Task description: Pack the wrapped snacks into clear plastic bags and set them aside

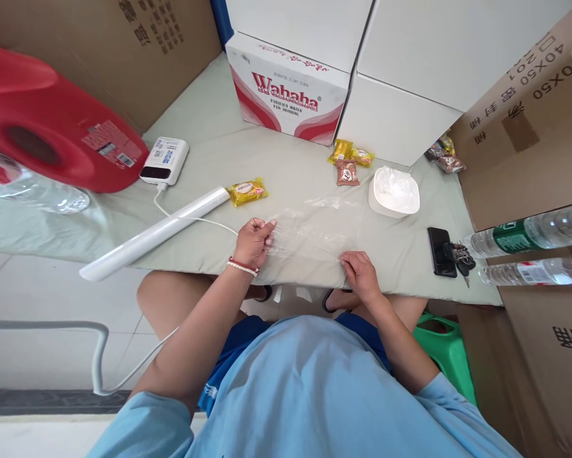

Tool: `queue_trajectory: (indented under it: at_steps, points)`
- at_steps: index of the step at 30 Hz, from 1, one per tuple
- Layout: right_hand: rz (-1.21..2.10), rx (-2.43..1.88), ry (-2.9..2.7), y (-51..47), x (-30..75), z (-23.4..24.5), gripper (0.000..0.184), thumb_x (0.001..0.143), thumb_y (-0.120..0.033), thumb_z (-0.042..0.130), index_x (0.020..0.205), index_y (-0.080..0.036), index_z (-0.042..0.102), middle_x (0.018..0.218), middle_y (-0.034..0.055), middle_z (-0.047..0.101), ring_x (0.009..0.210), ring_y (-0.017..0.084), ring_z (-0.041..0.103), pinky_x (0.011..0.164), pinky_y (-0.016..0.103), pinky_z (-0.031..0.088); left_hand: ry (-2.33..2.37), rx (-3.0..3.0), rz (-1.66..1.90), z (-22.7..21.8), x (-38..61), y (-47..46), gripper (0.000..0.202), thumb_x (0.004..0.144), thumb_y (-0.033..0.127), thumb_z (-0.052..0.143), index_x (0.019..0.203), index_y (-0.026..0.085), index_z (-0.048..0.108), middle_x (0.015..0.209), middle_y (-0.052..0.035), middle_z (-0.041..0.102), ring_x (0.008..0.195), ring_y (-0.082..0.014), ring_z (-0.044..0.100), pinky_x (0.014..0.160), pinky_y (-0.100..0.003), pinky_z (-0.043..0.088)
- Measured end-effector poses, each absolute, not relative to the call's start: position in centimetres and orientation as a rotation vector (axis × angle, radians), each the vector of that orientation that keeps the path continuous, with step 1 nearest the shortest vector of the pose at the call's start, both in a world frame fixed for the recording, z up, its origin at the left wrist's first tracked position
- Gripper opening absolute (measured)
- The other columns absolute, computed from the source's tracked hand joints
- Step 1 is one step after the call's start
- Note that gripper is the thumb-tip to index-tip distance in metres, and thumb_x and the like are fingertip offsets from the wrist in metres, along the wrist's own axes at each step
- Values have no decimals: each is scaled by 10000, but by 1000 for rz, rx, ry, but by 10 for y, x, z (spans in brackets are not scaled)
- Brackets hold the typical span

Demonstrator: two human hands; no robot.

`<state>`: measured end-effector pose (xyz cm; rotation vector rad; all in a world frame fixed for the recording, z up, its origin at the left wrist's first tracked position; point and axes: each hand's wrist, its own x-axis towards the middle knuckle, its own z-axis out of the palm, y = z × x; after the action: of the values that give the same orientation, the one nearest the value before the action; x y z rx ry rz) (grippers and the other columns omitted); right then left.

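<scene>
A thin, crinkled, clear plastic bag [314, 228] lies stretched out on the cloth-covered table, between my two hands. My left hand [256, 242] pinches its left end between thumb and curled fingers. At the bag's near right corner, the fingertips of my right hand [361, 273] are closed on the edge. Beyond my left hand are a yellow-wrapped snack [247, 191] and a long white plastic roll [156, 234]. A white tub [394, 192] with crumpled clear plastic inside stands beyond my right hand. Several wrapped snacks [347, 172] lie left of the tub.
On the left stand a red jug [51, 121], a clear bottle [42, 191] and a white device [165, 160] with a cable. A Wahaha carton [288, 95] and white boxes line the back. At right are a phone [441, 252], keys [462, 257] and two bottles [543, 232].
</scene>
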<state>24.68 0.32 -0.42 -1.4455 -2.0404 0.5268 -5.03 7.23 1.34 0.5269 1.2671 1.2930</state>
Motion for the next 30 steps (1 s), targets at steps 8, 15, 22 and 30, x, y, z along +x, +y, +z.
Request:
queue_trajectory:
  at_steps: [8, 15, 22, 30]
  points:
    - [652, -1487, -2121, -5, 266, 15, 273, 1032, -358, 488, 1003, -263, 742, 948, 96, 735, 927, 278, 642, 869, 458, 538, 1708, 749, 1295, -1, -41, 72, 301, 760, 282, 696, 771, 244, 398, 689, 86, 444, 508, -85, 435, 516, -242, 346]
    - [772, -1401, -2195, 9, 254, 99, 271, 1026, -416, 545, 1185, -287, 723, 1072, 93, 715, 956, 254, 662, 867, 415, 534, 2037, 1271, 1117, -3, -41, 57, 146, 851, 242, 611, 878, 247, 468, 840, 7, 592, 795, -191, 579, 785, -313, 420]
    - [604, -1338, -2610, 76, 170, 74, 359, 1022, -318, 529, 1316, -204, 700, 1358, 118, 667, 1266, 311, 536, 1060, 460, 478, 1951, 1323, 1163, -9, -33, 54, 294, 885, 232, 567, 1173, 228, 506, 936, 5, 659, 684, -151, 595, 759, -304, 451]
    - [412, -1539, -2493, 114, 149, -8, 554, 1059, -389, 459, 1570, -176, 466, 1663, 112, 379, 1542, 302, 291, 1273, 501, 202, 2148, 1275, 1113, -6, -51, 36, 223, 869, 236, 564, 1089, 201, 556, 980, -33, 650, 662, -157, 588, 768, -344, 501]
